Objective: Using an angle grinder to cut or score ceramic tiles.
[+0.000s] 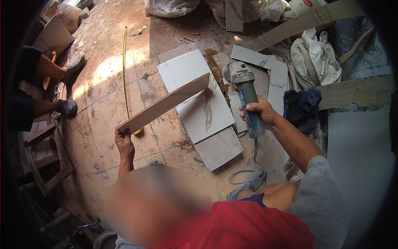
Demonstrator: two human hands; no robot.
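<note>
My left hand [125, 143] pinches the near end of a long, narrow tile strip [163, 102], its brown unglazed side showing. The strip slants up to the right, its far end over a white marble-patterned tile [209, 114]. That tile lies with others in a stack on the floor. In my right hand [264, 113] is an angle grinder [248, 89], gripped around its dark blue body. Its grey head and disc point away from me, to the right of the stack. Whether the disc spins cannot be told. A yellow tape measure [124, 70] lies extended beside my left hand.
Cut tile pieces [278, 85] lie right of the grinder, near a dark cloth [302, 103] and white sacks [317, 58]. The grinder's cord [256, 153] loops by my shoe [251, 182]. Another person's feet [68, 108] are at left, above a wooden frame [62, 166].
</note>
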